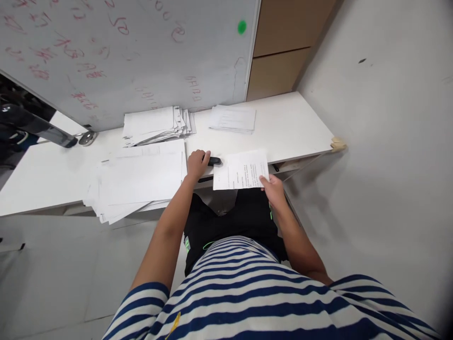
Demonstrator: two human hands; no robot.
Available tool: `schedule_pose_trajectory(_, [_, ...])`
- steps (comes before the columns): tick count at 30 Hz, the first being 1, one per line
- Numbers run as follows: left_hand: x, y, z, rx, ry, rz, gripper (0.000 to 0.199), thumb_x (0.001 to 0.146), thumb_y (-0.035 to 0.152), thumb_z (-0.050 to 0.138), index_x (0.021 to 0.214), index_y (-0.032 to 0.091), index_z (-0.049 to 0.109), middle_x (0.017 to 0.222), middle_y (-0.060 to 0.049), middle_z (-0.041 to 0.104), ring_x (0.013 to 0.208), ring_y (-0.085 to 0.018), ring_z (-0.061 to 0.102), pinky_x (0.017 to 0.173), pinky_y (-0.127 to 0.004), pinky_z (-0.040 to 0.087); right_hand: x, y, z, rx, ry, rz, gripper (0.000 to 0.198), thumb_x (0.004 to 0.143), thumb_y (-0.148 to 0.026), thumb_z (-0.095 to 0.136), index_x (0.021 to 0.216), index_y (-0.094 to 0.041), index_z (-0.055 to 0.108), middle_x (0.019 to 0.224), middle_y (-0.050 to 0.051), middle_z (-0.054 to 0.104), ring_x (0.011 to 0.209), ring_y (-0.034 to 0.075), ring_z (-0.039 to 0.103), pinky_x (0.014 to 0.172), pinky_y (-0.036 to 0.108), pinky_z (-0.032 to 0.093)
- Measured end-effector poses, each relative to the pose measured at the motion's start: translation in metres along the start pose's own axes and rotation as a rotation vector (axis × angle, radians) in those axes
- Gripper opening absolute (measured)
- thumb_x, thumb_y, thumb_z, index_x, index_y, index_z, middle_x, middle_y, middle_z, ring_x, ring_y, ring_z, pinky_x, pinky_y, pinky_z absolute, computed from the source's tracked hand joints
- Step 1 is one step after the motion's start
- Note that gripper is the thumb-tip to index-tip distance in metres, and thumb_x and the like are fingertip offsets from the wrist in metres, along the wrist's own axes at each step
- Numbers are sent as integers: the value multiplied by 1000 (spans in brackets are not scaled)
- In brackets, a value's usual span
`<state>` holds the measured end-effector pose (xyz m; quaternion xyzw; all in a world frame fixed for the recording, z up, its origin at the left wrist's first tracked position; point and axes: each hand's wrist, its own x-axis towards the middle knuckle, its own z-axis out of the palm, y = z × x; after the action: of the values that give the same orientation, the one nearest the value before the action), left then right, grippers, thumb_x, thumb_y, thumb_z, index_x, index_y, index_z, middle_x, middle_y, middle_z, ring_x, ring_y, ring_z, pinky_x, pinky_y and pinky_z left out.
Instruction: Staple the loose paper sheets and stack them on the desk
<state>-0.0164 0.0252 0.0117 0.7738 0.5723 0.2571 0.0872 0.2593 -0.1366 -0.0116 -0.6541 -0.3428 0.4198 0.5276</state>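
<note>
My left hand (198, 164) is closed around a black stapler (214, 161), resting on it near the desk's front edge. The stapler's front end meets the upper left corner of a printed sheet (240, 171); whether the corner sits inside its jaw I cannot tell. At the sheet's lower right corner, my right hand (274, 191) pinches the paper, thumb on top. The sheet partly overhangs the desk edge above my lap. How many layers it has is not visible.
A wide spread of loose papers (141, 177) lies left of my left hand. Behind stand a thick paper stack (152, 125) and a thinner pile (233, 118) on the white desk (290, 123). A whiteboard (159, 56) rises behind; a dark cylinder (46, 127) leans at far left.
</note>
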Motion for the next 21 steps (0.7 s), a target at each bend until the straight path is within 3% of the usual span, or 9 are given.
schedule_pose_trajectory(3, [-5, 3, 11, 93, 78, -88, 44, 103, 46, 33, 70, 23, 51, 77, -9, 58, 86, -26, 57, 77, -38, 38, -2, -15, -23, -98, 24, -77, 40, 79, -52, 67, 97, -17, 73, 86, 6, 74, 65, 16, 61, 53, 28, 46])
schedule_pose_trajectory(7, [-4, 10, 14, 99, 86, -137, 44, 103, 48, 33, 72, 23, 51, 80, -9, 59, 88, -26, 56, 77, -38, 36, -15, -19, -38, -82, 140, -95, 37, 82, -48, 65, 101, -17, 74, 92, 7, 75, 67, 15, 60, 54, 26, 44])
schedule_pose_trajectory(10, [-4, 9, 14, 64, 82, -147, 44, 102, 51, 33, 75, 23, 52, 83, -9, 60, 92, -26, 56, 81, -38, 37, -21, -12, -36, 18, 184, -48, 33, 80, -45, 67, 96, -18, 74, 91, 7, 75, 62, 14, 56, 50, 26, 39])
schedule_pose_trajectory(21, [-5, 11, 13, -8, 35, -204, 43, 101, 52, 34, 85, 22, 60, 91, -12, 62, 106, -29, 56, 93, -43, 38, -9, -15, -13, 156, 77, -54, 31, 78, -48, 71, 92, -20, 70, 86, 5, 70, 59, 14, 51, 48, 28, 36])
